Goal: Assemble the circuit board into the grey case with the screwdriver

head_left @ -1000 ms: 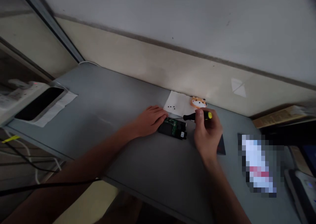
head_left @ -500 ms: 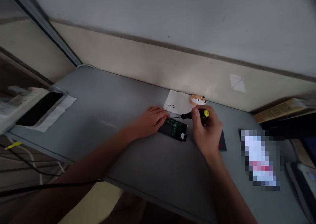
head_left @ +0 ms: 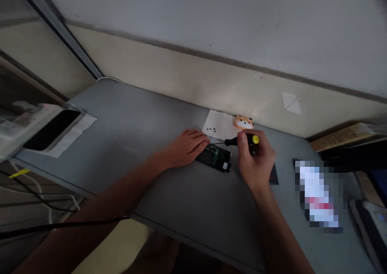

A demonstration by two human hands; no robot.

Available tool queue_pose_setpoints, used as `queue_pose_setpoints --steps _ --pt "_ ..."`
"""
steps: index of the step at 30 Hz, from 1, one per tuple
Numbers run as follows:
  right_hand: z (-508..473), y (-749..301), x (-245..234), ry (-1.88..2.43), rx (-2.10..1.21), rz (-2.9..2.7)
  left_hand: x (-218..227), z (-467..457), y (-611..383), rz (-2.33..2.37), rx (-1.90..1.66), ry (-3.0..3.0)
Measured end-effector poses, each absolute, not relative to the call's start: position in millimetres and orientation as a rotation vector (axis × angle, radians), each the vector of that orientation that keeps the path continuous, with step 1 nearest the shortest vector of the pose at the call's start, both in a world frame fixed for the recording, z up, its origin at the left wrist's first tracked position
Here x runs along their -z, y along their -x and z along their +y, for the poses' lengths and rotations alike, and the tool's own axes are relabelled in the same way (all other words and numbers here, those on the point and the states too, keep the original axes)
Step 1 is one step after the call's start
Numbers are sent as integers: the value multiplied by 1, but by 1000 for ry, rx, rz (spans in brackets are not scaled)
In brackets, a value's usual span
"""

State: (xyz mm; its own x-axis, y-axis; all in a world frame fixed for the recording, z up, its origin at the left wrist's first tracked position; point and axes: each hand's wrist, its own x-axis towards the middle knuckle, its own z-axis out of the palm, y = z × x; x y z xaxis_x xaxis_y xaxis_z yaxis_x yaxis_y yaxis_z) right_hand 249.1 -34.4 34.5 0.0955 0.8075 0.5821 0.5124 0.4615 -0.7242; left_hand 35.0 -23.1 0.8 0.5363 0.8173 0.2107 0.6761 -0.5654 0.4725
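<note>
A black device with a bare green circuit board (head_left: pixel 215 157) lies flat on the grey desk. My left hand (head_left: pixel 189 148) rests over its left end, fingers closed on it and hiding that part. In my right hand (head_left: pixel 256 157) is a black screwdriver with a yellow end cap (head_left: pixel 232 141), held nearly level. Its thin shaft runs left to the device's upper edge beside my left fingertips; what the tip touches is too small to make out. Behind the device, several tiny dark screws (head_left: pixel 211 129) sit on a white paper sheet (head_left: pixel 220 121).
An orange-and-white animal-faced case (head_left: pixel 244 122) stands by the wall. A dark flat piece (head_left: pixel 273 175) lies partly behind my right wrist. At left are a phone (head_left: pixel 53 129) and a white power strip (head_left: pixel 36 115); at right, a blurred-out object (head_left: pixel 317 197) and a book-like box (head_left: pixel 341 136).
The whole view has shifted slightly, so everything sits a little further right. Both hands, the screwdriver and the device keep the same arrangement.
</note>
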Motion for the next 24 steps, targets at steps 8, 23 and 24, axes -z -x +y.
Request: queue_pose_setpoints --steps 8,23,24 --pt "-36 -248 -36 1194 -354 -1549 1 -23 -35 1224 -589 -2460" --pt "-36 -249 -37 1175 -358 -1575 2 -22 -35 1262 -569 -2457" --pt "-36 -249 -37 1173 -354 -1582 2 -22 -35 1266 -569 -2453"
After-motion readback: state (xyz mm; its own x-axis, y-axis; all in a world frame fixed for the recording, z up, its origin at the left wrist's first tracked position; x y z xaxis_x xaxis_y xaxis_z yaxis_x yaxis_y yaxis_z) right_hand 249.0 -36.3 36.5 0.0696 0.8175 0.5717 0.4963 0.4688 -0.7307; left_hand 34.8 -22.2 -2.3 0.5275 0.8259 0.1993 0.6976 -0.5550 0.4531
